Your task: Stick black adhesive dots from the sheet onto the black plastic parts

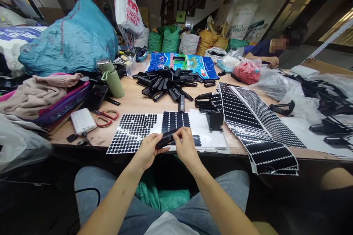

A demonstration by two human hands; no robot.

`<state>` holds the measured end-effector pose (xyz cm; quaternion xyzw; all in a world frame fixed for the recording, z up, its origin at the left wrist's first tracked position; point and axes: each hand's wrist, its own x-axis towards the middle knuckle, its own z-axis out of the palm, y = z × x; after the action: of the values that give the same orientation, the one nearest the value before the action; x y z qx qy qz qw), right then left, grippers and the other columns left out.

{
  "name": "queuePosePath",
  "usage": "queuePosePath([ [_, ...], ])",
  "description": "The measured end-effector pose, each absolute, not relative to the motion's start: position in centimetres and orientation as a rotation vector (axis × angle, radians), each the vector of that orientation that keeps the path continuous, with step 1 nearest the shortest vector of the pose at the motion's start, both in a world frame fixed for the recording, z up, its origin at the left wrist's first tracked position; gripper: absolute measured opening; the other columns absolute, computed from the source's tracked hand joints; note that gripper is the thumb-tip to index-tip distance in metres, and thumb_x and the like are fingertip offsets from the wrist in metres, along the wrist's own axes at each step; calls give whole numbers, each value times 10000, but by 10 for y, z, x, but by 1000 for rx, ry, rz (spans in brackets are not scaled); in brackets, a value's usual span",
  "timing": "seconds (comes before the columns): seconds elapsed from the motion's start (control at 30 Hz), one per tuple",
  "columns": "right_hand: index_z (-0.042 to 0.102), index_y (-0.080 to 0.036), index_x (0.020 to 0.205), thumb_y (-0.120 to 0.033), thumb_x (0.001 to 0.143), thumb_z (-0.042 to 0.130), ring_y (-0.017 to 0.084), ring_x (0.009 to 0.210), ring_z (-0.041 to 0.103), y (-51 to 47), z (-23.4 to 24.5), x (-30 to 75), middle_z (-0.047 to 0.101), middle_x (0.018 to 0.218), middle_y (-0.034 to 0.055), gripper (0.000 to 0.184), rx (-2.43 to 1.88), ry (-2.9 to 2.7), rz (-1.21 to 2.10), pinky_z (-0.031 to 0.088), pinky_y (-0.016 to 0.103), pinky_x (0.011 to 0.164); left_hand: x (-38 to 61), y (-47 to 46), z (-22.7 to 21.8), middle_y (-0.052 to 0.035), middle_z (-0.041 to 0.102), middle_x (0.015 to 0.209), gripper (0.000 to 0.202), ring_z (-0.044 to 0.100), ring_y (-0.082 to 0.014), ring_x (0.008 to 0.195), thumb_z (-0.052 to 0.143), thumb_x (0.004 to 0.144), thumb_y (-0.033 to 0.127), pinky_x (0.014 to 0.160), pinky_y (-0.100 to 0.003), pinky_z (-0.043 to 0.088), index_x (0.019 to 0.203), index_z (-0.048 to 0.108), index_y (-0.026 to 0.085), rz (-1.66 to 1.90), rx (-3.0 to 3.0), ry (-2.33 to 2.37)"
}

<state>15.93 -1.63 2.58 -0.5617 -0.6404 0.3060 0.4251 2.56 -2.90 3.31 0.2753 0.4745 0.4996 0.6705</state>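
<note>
A flat, oblong black plastic part [166,138] is held over the table's front edge. My left hand [148,150] is closed around its left end, thumb on top and fingers beneath. At the right end, my right hand [186,146] pinches it with thumb and fingertips; whether a small sticker is also between them is hidden. Just behind lie a sheet of round black stickers [135,130] and a sheet of oblong black stickers [175,120]. Beyond them is a heap of similar black parts [165,83]. A black bracket-like piece [215,120] stands to the right on white paper.
Long sticker sheets [242,117] overhang the front edge at right. Red-handled scissors [107,117], a white power bank [83,121] and a green bottle [111,79] stand left. Across the table sits another person [259,49], near a red plastic-wrapped bundle [247,71].
</note>
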Motion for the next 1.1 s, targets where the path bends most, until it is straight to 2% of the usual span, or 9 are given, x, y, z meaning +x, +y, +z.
queuePosePath([
  [0.1, 504, -192, 731, -257, 794, 462, 180, 864, 512, -13, 16, 170, 478, 921, 64, 100, -1400, -1623, 705, 413, 338, 785, 28, -28, 28, -45, 619, 778, 122, 613, -156, 751, 595, 758, 246, 640, -318, 556, 735, 569, 129, 1112, 631, 1078],
  [0.2, 496, -178, 819, -312, 766, 508, 226, 878, 517, -1, -1, 194, 501, 919, 97, 145, -1659, -1510, 541, 401, 358, 746, 30, -24, 21, -51, 616, 755, 149, 621, -166, 743, 597, 755, 266, 633, -324, 556, 726, 548, 127, 1090, 655, 1131],
  [0.3, 467, -180, 731, -277, 725, 554, 284, 898, 516, 11, -17, 218, 522, 856, 138, 131, -1912, -1405, 416, 371, 370, 708, 33, -21, 13, -54, 613, 766, 187, 633, -187, 750, 614, 739, 301, 622, -333, 554, 787, 528, 143, 1049, 690, 1185],
  [0.43, 406, -210, 629, -188, 667, 582, 296, 841, 540, 18, -29, 231, 536, 792, 133, 181, -1959, -1388, 420, 363, 379, 675, 36, -19, 3, -31, 592, 798, 324, 621, -181, 759, 644, 701, 343, 644, -363, 545, 958, 516, 192, 1021, 750, 1207],
  [0.57, 400, -215, 610, -182, 654, 586, 301, 802, 546, 20, -33, 231, 541, 788, 143, 194, -1969, -1373, 436, 365, 397, 674, 35, -18, -9, -25, 596, 836, 386, 593, -152, 765, 733, 577, 222, 719, -292, 497, 932, 586, 178, 1045, 975, 1228],
  [0.77, 471, -198, 616, -230, 725, 499, 233, 699, 542, 10, -18, 232, 558, 715, 93, 117, -1896, -1376, 545, 372, 351, 642, 33, -18, -18, -32, 606, 852, 357, 577, -163, 784, 702, 559, 148, 726, -272, 474, 909, 633, 163, 1046, 1100, 1290],
  [0.87, 530, -191, 702, -357, 761, 474, 182, 674, 524, -7, 0, 219, 568, 698, 33, 184, -1637, -1356, 869, 389, 308, 642, 38, -19, -13, -30, 606, 859, 363, 580, -166, 794, 695, 565, 138, 734, -285, 480, 920, 623, 160, 1063, 1085, 1248],
  [0.97, 545, -185, 679, -365, 740, 507, 155, 730, 518, -23, 15, 199, 580, 834, 28, 194, -1407, -1386, 1094, 392, 294, 701, 43, -22, -6, -34, 618, 867, 389, 586, -173, 804, 697, 559, 126, 755, -307, 479, 938, 613, 151, 1081, 1089, 1211],
  [1.1, 546, -179, 630, -310, 729, 525, 164, 851, 516, -31, 22, 185, 529, 998, 54, 165, -1394, -1412, 1084, 380, 312, 788, 49, -26, -2, -47, 628, 900, 389, 597, -189, 818, 673, 578, 118, 768, -345, 490, 961, 611, 145, 1116, 1113, 1180],
])
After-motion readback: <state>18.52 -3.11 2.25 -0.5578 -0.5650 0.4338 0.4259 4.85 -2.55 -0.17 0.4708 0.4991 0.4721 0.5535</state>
